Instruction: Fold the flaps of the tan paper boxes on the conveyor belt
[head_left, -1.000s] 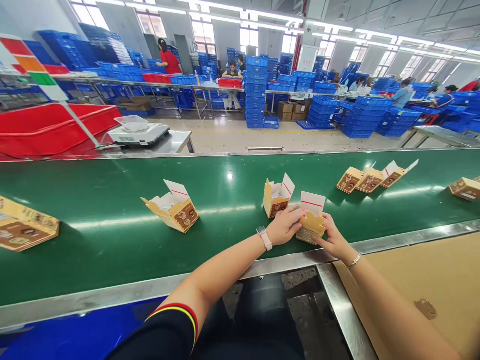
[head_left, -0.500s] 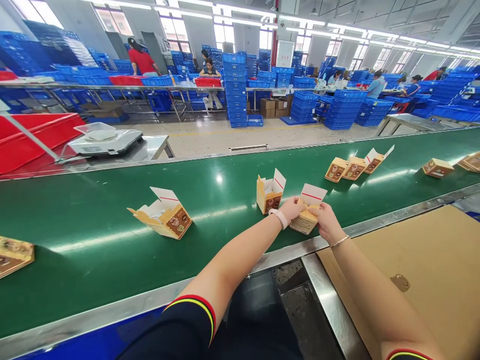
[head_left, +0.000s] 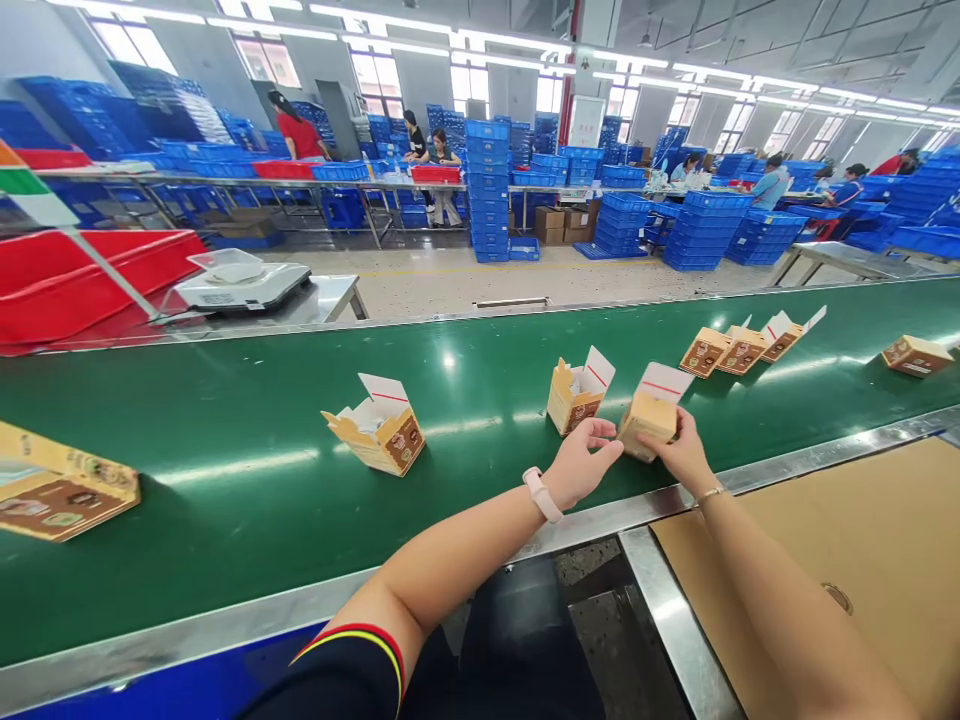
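Observation:
My right hand [head_left: 681, 448] grips a small tan and brown carton [head_left: 646, 424] over the green conveyor belt [head_left: 480, 500]. Its white top flap with a red stripe stands up at the back, while the tan panels below look folded in. Just left of it is my left hand [head_left: 585, 462], fingers apart and holding nothing. Behind that hand stands an open carton [head_left: 577, 398] with its white flap raised and something pale inside. Further left sits another open carton [head_left: 379, 435], its flaps spread and whitish contents showing.
A carton [head_left: 67, 490] lies at the left edge. Several cartons [head_left: 742, 350] lean together at the right, with another carton [head_left: 916, 356] beyond. A brown cardboard sheet [head_left: 810, 560] lies at my right. Across the belt are a scale [head_left: 244, 285], a red bin [head_left: 97, 285] and stacked blue crates [head_left: 487, 190].
My left hand has let go of the carton and opened, moving slightly away. The right hand keeps its hold. The view has shifted, and the carton at the left edge shows more.

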